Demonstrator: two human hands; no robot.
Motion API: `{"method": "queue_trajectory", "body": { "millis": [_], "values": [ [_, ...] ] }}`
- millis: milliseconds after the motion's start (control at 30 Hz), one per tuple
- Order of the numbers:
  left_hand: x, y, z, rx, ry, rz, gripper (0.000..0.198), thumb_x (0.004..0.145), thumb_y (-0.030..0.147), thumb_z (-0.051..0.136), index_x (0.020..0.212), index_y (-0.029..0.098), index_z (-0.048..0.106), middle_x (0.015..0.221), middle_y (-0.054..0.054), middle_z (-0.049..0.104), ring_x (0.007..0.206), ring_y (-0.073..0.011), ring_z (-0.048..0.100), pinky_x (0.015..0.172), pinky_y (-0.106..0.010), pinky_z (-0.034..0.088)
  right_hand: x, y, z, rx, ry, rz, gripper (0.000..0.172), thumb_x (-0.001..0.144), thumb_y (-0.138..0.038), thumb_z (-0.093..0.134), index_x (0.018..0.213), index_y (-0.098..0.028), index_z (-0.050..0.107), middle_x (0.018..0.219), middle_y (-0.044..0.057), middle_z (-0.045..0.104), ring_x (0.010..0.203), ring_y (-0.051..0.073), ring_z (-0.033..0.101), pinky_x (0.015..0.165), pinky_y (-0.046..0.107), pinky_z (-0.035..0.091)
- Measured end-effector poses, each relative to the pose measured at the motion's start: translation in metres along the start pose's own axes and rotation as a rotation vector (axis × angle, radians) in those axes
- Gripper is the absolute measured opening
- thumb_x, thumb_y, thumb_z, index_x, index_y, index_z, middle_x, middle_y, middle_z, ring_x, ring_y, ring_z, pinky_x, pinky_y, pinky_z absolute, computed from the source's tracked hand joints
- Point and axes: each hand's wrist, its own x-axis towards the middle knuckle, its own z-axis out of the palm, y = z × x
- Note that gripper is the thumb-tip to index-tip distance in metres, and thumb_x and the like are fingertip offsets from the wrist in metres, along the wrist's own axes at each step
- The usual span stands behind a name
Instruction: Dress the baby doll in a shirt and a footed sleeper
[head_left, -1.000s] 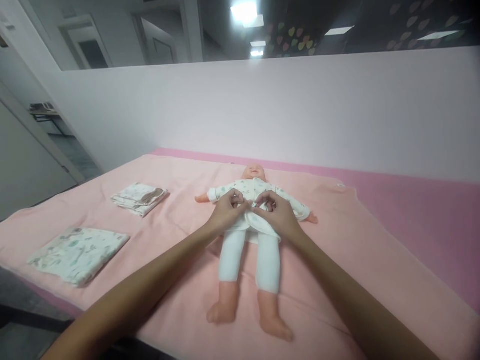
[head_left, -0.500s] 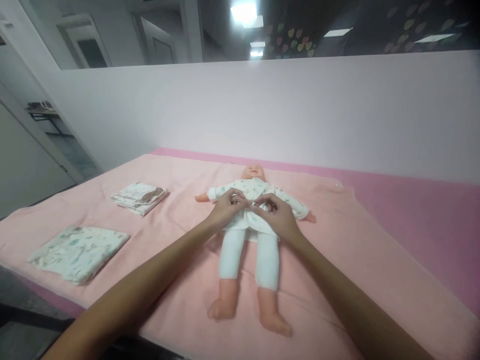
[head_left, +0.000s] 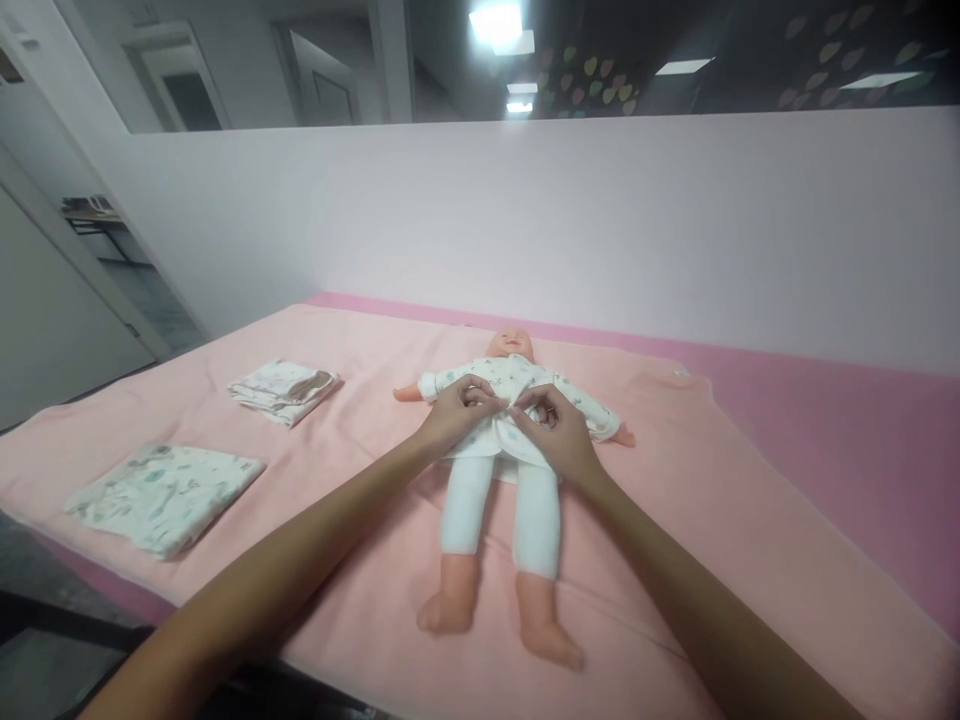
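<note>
Doll [head_left: 466,505] is lying on its back on our pink blanket [head_left: 750,520], head toward the wall [head_left: 600,220], feet toward us. We're pinching its printed top [head_left: 506,440] at mid-front; left hand [head_left: 461,415] and right hand [head_left: 559,430] are nearly meeting, thumbs and forefingers narrow on the fabric. Can't tell exact fastening. Folded cloths [head_left: 165,495] are sitting left.

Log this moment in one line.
left hand: pinching patterned top at front | right hand: likewise, alongside | doll: face-up on pink blanket | two folded cloths: person's left
</note>
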Motion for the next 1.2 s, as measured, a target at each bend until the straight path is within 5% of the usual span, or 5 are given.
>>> {"method": "queue_trajectory", "body": {
  "millis": [533, 833, 1200],
  "values": [
    [0.001, -0.006, -0.002, -0.083, -0.008, 0.009, 0.043, 0.073, 0.040, 0.091, 0.095, 0.020, 0.059, 0.074, 0.002, 0.067, 0.068, -0.0142, 0.065, 0.063, -0.024, 0.046, -0.002, -0.008, 0.001, -0.028, 0.009, 0.055, 0.021, 0.086, -0.040, 0.077, 0.098, -0.023, 0.075, 0.098, 0.004, 0.074, 0.077, 0.018, 0.054, 0.070, 0.032, 0.040],
    [0.000, 0.000, 0.005, -0.154, -0.008, -0.024, 0.048, 0.069, 0.038, 0.093, 0.087, 0.020, 0.053, 0.075, 0.001, 0.069, 0.068, -0.0138, 0.066, 0.063, -0.023, 0.047, -0.004, -0.008, 0.004, -0.127, 0.075, -0.028, 0.014, 0.085, -0.035, 0.078, 0.086, -0.022, 0.072, 0.084, 0.001, 0.071, 0.073, 0.018, 0.055, 0.068, 0.032, 0.043],
    [-0.007, 0.008, 0.003, 0.215, -0.015, 0.096, 0.037, 0.080, 0.040, 0.083, 0.110, 0.021, 0.072, 0.090, -0.004, 0.077, 0.069, -0.0155, 0.058, 0.060, -0.026, 0.038, -0.007, -0.010, 0.006, -0.216, 0.120, -0.086, 0.010, 0.084, -0.032, 0.077, 0.085, -0.023, 0.071, 0.081, 0.001, 0.068, 0.072, 0.018, 0.055, 0.068, 0.033, 0.045]
  ]
}}
